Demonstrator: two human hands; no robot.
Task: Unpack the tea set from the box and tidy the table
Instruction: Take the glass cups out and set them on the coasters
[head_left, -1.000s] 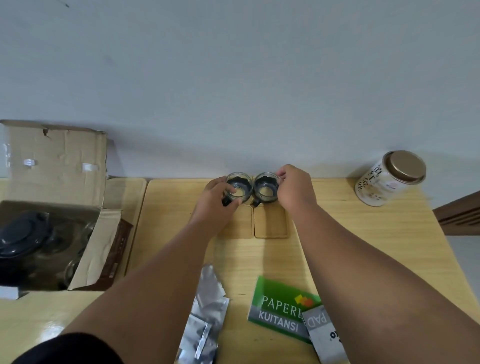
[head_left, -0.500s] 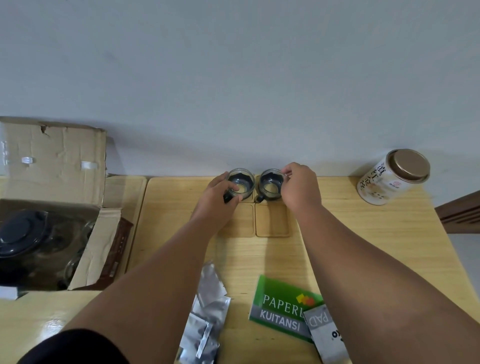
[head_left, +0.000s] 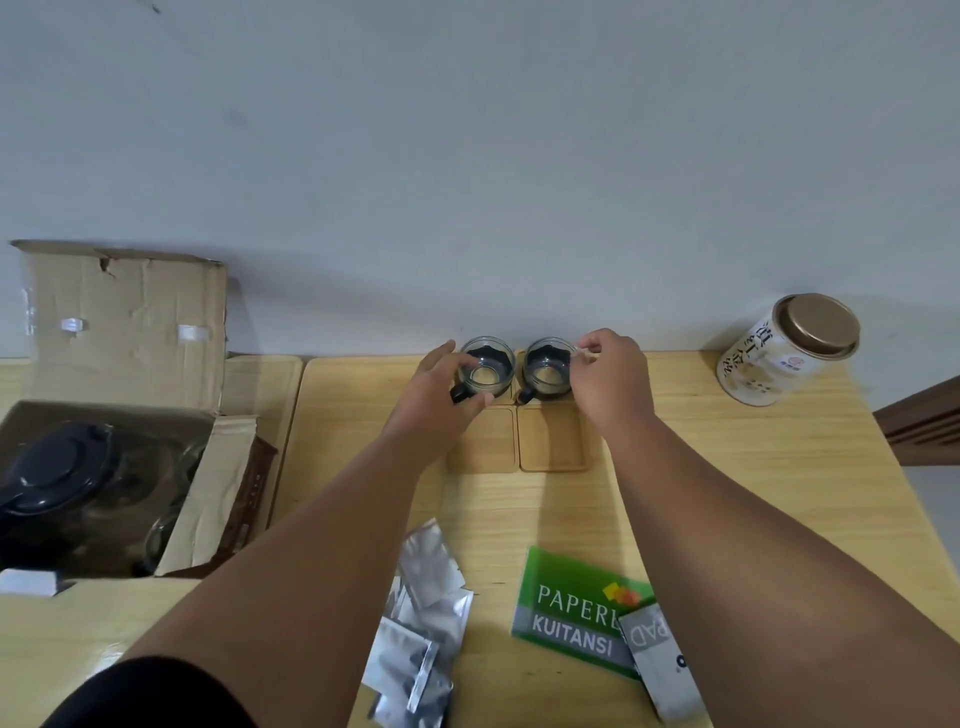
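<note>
Your left hand (head_left: 441, 395) is curled round the left glass cup (head_left: 485, 366), fingers behind it and thumb in front by the dark handle. Your right hand (head_left: 608, 379) pinches the rim of the right glass cup (head_left: 550, 364). Both cups stand at the far edge of the table (head_left: 727, 467), close to the wall (head_left: 467, 156), seemingly on the far half of a block of wooden coasters (head_left: 553, 439). They are almost touching, so a small sideways nudge from either hand could knock glass on glass and chip a rim. That rim pinch is a weak hold, and if you lift by it the cup may swing or slip. A base left straddling a coaster's raised edge would probably rock. Your forearms hang over the foil sachets (head_left: 421, 613) and the green receipt book (head_left: 571, 608) at the near edge, where a careless pull back could sweep them off. The cardboard box (head_left: 119, 322) on the left holds the teapot (head_left: 57, 462), so mind its flap when you reach in.
</note>
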